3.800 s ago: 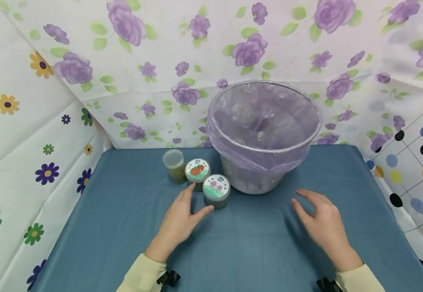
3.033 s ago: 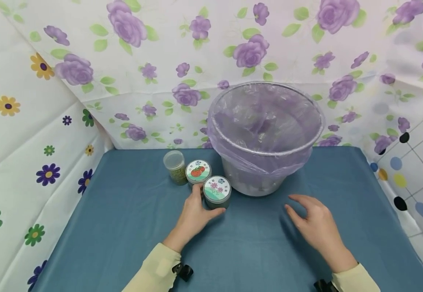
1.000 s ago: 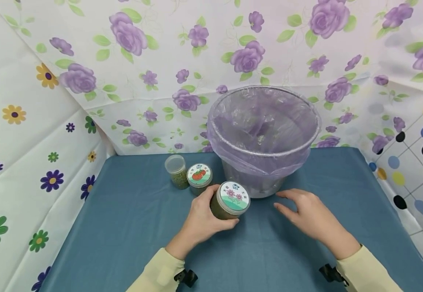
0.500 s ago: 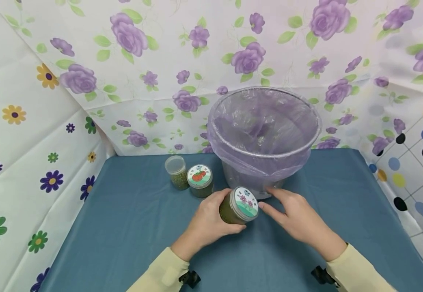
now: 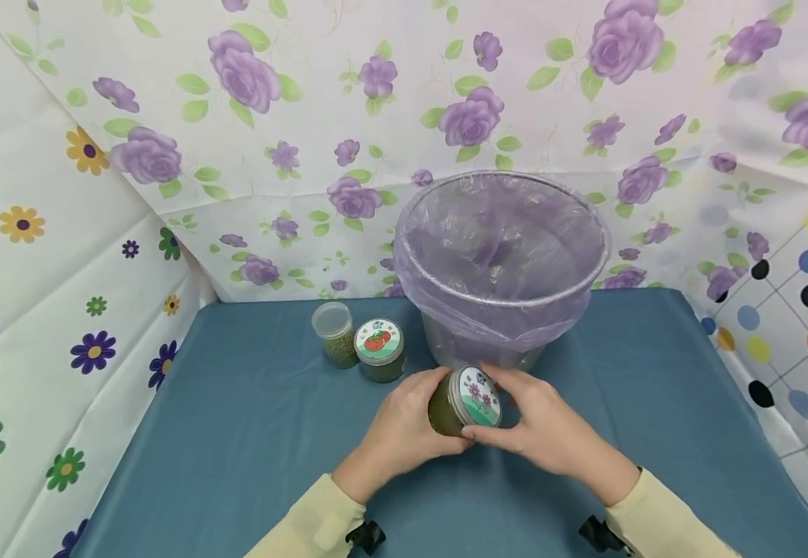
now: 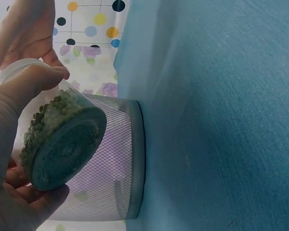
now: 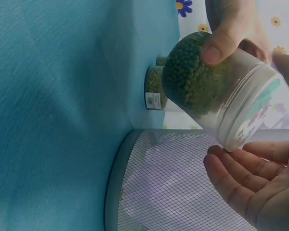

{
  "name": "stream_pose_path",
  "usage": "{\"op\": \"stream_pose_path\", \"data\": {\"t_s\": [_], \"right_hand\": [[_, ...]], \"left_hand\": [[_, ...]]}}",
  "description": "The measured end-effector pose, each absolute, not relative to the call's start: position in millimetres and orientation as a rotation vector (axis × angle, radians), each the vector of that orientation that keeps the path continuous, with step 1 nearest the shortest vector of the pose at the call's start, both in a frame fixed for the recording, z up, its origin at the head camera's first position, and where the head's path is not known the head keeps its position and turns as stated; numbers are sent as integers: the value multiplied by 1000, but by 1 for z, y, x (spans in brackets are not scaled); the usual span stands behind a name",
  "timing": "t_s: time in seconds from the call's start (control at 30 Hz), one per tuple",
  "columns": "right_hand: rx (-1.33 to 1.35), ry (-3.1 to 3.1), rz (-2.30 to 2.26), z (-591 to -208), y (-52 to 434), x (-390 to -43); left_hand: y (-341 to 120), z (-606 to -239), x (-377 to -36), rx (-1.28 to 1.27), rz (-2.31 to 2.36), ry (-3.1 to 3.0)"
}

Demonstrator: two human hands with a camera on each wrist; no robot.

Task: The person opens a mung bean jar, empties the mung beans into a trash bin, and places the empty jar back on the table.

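a jar (image 5: 454, 403) of green beans is gripped round its body by the left hand (image 5: 404, 431) and held tilted above the table (image 5: 236, 434), just before the bin (image 5: 502, 263). the right hand (image 5: 536, 426) is curled about its lid (image 5: 479, 396). the step in hand appears to be uncapping; a twist of the lid against a firm hold seems called for next.

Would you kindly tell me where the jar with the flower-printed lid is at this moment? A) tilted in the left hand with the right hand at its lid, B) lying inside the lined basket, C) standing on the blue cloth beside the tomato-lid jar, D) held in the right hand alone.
A: the left hand grips the tilted flower-lid jar above the cloth while the right hand meets its lid.
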State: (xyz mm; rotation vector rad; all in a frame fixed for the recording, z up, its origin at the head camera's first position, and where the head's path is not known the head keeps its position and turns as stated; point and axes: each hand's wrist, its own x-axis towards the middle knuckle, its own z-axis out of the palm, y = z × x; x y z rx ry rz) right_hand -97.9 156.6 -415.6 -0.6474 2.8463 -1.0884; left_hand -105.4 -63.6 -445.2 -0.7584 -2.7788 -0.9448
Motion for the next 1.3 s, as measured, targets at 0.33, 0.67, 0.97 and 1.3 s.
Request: {"op": "stream_pose_path", "data": {"t_s": [0.33, 0.67, 0.97, 1.3], "right_hand": [[-655, 2839, -1118, -423, 157, -100], [-686, 2811, -1158, -424, 158, -102], [-751, 2787, -1162, -422, 161, -102], [-784, 2776, -1218, -422, 159, -105]], "left_hand": [[-63, -446, -108, -814, -968, -2780], [-64, -447, -108, -907, -978, -2799], [-63, -449, -111, -957, -1041, -2781], [-69, -445, -118, -986, -1147, -2790]]}}
